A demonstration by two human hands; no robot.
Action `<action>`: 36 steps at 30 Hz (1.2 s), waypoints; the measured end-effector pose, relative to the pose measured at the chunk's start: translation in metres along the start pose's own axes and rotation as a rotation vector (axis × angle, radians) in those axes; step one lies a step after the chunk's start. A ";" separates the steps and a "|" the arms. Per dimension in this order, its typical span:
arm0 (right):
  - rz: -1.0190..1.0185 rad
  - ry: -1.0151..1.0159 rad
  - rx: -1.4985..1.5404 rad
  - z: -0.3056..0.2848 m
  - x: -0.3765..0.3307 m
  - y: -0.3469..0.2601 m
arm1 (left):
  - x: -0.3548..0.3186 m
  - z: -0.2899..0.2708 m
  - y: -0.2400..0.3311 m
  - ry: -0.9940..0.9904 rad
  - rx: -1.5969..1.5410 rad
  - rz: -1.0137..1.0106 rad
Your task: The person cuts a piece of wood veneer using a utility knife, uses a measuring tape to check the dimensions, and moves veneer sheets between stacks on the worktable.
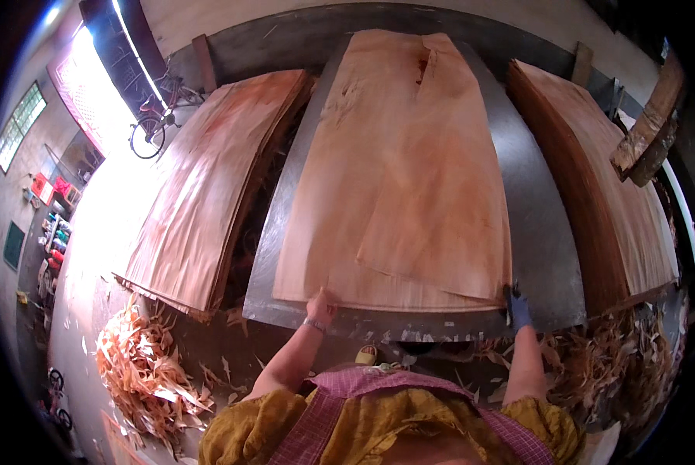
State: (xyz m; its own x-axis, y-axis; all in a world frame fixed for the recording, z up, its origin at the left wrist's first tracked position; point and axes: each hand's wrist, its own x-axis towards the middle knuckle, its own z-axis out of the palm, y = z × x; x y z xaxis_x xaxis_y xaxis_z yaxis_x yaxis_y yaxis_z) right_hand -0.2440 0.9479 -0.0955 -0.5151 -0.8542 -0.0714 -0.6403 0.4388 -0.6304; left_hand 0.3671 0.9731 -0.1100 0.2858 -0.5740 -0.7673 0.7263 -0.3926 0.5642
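Observation:
A long, thin wood veneer sheet (409, 155) lies on a grey metal-topped table (537, 225) in front of me. A smaller veneer piece (440, 240) overlaps its near right part, its lower edge running slantwise to the corner. My left hand (321, 308) is closed at the near edge of the large sheet, left of the middle, its fingers curled onto the edge. At the near right corner my right hand (520, 311), in a blue glove, grips a small dark tool (508, 301) whose kind I cannot make out. A dark, split hole shows near the sheet's far end.
Tall veneer stacks stand left (200, 186) and right (595, 170) of the table. Heaped veneer scraps (142, 372) lie on the floor at left, more scraps (611, 360) at right. A bicycle (150, 132) stands by the bright doorway. Rough boards (650, 132) jut in at far right.

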 end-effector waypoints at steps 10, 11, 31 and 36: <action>-0.176 0.164 -0.055 -0.009 -0.038 -0.085 | 0.007 -0.006 -0.016 -0.012 -0.127 0.069; -0.164 0.209 -0.146 -0.005 -0.046 -0.064 | -0.002 0.007 -0.022 -0.031 -0.094 0.035; 0.295 -0.177 0.795 -0.066 -0.060 -0.009 | -0.021 0.041 -0.083 0.100 -0.147 0.141; -0.034 0.122 0.276 -0.109 -0.015 0.092 | -0.025 0.058 -0.097 0.148 -0.077 0.179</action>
State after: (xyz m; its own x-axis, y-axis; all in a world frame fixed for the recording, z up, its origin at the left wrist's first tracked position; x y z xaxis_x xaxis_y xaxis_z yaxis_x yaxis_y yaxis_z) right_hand -0.3572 1.0316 -0.0686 -0.5716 -0.8197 0.0361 -0.4880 0.3043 -0.8181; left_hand 0.2532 0.9836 -0.1281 0.4986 -0.5153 -0.6970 0.6999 -0.2350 0.6745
